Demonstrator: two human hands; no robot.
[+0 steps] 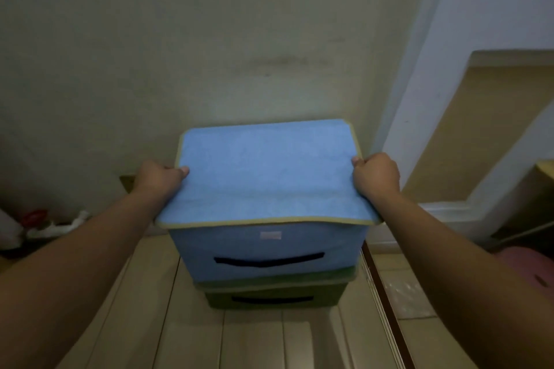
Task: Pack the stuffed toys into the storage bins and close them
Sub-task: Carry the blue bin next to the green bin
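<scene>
Clutter sits dim at the far left, a red and white heap (45, 223) on the floor by the wall, too blurred to name. Next comes the left hand (160, 175), curled closed on the left edge of the blue lid (263, 177), thumb lying on top of the fabric and the other fingers hidden beneath. The lid runs long from left to right between the two hands, so each hand holds one short end and neither is nearer than the other; its front flap juts out toward the person, past the front wall instead of hanging down against it. Below it the blue storage bin (266, 252) is soft fabric with tan piping, a pale patch near the top of the front wall and a dark strap handle under that. It stands stacked on a green bin (272, 293) of the same make, lid already down, both on the pale plank floor (144, 323) close to the wall. No stuffed toys show, presumably inside. The right hand (376, 175) is likewise clenched on the lid's right edge, knuckles up. Pressing the flap down onto that patch looks like the remaining step.
</scene>
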